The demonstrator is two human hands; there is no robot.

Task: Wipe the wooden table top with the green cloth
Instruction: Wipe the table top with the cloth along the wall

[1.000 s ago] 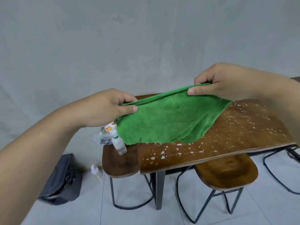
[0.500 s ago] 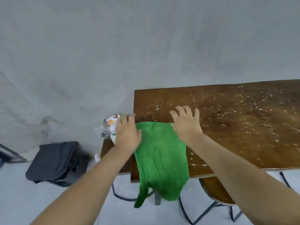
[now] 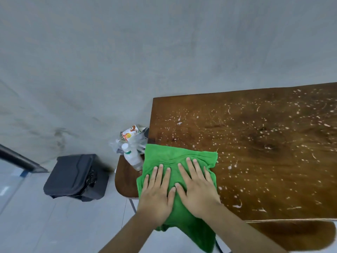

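The green cloth (image 3: pixel 182 154) lies on the near left corner of the wooden table top (image 3: pixel 255 143), and its near part hangs over the front edge. My left hand (image 3: pixel 156 194) and my right hand (image 3: pixel 197 189) rest flat on the cloth side by side, with the fingers spread and pointing away from me. Neither hand grips the fabric. White specks and smears cover the table top to the right of the cloth and beyond it.
A wooden stool (image 3: pixel 125 179) stands at the table's left end, carrying a small white bottle (image 3: pixel 132 158) and a crumpled plastic packet (image 3: pixel 130 134). A black bag (image 3: pixel 76 177) sits on the floor at left. Another stool seat (image 3: pixel 291 234) shows under the front edge.
Both hands held the cloth up by its top edge, then laid it on the table's left corner. They now press flat on it, closer together and nearer the front edge.
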